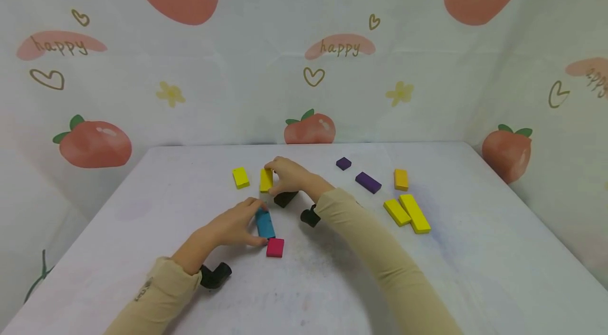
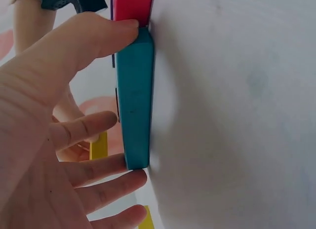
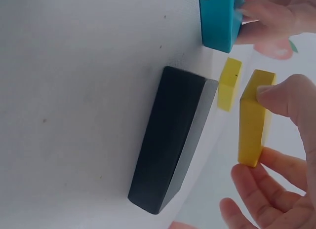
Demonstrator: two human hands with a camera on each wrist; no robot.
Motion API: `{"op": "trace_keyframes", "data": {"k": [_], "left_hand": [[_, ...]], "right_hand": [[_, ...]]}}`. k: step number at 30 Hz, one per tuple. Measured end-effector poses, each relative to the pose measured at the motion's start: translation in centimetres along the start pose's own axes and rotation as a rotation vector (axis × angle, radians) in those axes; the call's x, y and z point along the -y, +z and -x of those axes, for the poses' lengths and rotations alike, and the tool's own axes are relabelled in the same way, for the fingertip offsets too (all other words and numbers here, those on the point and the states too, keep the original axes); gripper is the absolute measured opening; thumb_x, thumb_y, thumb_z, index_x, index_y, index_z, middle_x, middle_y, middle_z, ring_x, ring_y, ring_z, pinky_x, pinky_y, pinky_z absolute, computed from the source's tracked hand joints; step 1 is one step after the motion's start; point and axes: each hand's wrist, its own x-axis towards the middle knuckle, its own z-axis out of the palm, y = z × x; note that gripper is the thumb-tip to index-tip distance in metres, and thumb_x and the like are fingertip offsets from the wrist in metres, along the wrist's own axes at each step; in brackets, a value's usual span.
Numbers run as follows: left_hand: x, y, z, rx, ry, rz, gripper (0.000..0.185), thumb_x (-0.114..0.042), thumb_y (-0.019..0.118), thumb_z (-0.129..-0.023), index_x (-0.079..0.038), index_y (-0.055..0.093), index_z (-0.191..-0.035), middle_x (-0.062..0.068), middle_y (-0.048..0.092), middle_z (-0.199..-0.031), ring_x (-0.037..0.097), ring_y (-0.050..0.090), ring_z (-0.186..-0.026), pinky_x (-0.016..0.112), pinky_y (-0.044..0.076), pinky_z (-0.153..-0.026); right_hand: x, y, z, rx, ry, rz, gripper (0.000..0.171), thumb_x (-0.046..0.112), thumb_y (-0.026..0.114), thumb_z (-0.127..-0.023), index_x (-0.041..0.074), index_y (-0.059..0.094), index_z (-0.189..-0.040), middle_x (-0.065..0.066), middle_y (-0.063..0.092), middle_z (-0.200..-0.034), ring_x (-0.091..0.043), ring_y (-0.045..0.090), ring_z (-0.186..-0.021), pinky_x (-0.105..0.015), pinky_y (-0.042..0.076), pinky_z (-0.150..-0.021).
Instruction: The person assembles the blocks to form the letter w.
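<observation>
My left hand [image 1: 231, 225] holds a blue block [image 1: 265, 225] by its two short ends, thumb at the near end and fingertips at the far one. A red block [image 1: 275, 248] sits at the blue block's near end, by the thumb; the left wrist view shows the two nearly touching. Farther back, my right hand [image 1: 291, 174] pinches a yellow block [image 3: 254, 123] lengthwise between thumb and fingertips. A black block [image 3: 165, 140] lies on the table just beneath that hand, partly hidden by it in the head view. Another yellow block [image 1: 240, 178] lies to the left.
On the right of the white table [image 1: 475, 271] lie two yellow blocks [image 1: 415, 213] side by side, an orange block [image 1: 401, 179], a long purple block [image 1: 368, 182] and a small purple block [image 1: 343, 163]. A fruit-patterned cloth [image 1: 252, 60] hangs behind.
</observation>
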Motion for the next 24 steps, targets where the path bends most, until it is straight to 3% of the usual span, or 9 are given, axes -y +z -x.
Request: {"op": "trace_keyframes", "data": {"k": [11,24], "left_hand": [[-0.9,-0.5,0.7,-0.060,-0.013,-0.008,0.062,-0.037,0.074,-0.077,-0.004,0.050,-0.124,0.016,0.052,-0.128,0.031,0.051,-0.116,0.050,0.045,-0.100],[-1.2,-0.4,1.2,-0.042,-0.021,-0.092,0.052,-0.034,0.075,-0.077,-0.005,0.059,-0.118,0.015,0.055,-0.128,0.035,0.052,-0.116,0.051,0.047,-0.097]], "right_hand": [[0.7,0.6,-0.8,0.004,-0.050,-0.032,0.058,0.019,0.069,-0.084,0.002,0.046,-0.135,-0.009,0.056,-0.129,-0.023,0.055,-0.115,-0.027,0.048,-0.099],[0.6,1.4,-1.6,0.064,-0.083,-0.044,0.058,0.019,0.066,-0.086,0.003,0.044,-0.137,-0.009,0.053,-0.135,-0.020,0.054,-0.118,-0.027,0.046,-0.100]]}}
